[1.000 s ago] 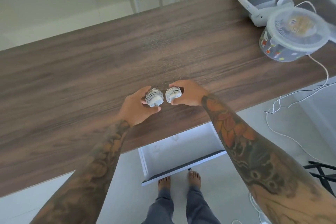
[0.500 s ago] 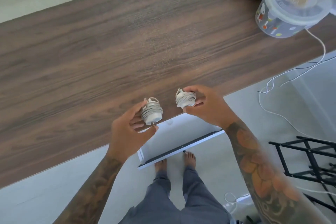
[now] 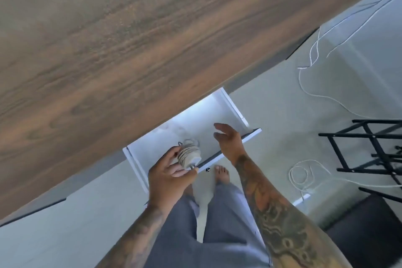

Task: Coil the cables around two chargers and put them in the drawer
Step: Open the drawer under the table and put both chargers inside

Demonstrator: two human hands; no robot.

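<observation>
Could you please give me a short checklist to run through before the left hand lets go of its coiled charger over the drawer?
1. White pull-out drawer open: ok.
2. Left hand has a grip on the white cable-wrapped charger: ok.
3. Cable coil tight, no dangling end: ok, apart from one small loop on top.
4. Charger above the drawer's inside, not its front edge: ok.
5. Right hand empty: ok, fingers spread.
6. Second charger in the drawer: cannot tell.

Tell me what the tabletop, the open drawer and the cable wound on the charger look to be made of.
Tabletop: wood or wood-look laminate, matte brown with grain streaks. Drawer: probably painted metal or coated board, smooth white with thin straight walls. Cable on the charger: likely pale plastic-sheathed cord, matte, wound in tight loops.
</observation>
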